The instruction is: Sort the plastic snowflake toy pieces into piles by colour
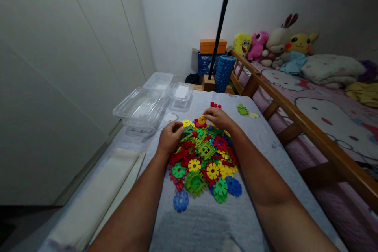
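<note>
While the hands [169, 139] [219, 118] curl, any grip unclear, the heaped notched pieces [206, 150] mix red, yellow, green and blue.

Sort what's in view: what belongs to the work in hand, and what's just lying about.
In the work:
- left hand and right hand, both at the pile
- pile of colourful plastic pieces
- clear containers, probably

Lying about:
- stuffed toys
- blue roller
- orange box

Both hands [170, 138] are bare, as are the forearms [260, 179]; the fingers [210, 113] look too blurred for detail.
</note>
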Motion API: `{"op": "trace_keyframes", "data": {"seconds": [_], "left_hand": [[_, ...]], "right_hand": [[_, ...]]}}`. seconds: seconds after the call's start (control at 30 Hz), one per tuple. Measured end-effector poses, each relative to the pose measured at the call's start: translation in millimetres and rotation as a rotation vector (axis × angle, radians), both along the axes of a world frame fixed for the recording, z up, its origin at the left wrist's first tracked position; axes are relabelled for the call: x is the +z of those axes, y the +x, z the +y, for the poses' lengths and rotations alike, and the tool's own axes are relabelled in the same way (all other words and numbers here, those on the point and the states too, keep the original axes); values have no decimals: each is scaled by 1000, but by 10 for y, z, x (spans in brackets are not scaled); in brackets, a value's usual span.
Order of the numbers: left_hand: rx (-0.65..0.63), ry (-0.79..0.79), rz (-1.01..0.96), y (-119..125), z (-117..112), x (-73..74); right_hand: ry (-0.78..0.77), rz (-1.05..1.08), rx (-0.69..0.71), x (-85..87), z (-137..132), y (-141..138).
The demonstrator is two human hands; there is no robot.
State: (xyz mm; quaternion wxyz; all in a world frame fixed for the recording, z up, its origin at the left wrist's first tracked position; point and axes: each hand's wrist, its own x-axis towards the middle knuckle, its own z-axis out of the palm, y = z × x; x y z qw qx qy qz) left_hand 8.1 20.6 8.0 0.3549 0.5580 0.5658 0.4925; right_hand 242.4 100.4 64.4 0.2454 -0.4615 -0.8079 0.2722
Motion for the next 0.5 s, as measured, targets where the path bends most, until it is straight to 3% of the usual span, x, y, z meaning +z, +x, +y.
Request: {"op": "trace_keyframes", "data": {"seconds": [0.13,0.2,0.37,0.5], "left_hand": [[-4,2,-14,-1,-1,0],[-3,7,-6,-3,-1,0],[2,25,12,-7,5,-10],[-9,25,22,-12,15,-26]], "right_hand": [[-231,29,187,62,-50,52],[-283,24,212,42,-57,44],[-47,-97,-6,-98,9,-15],[65,-200,-4,-177,54,-16]]}}
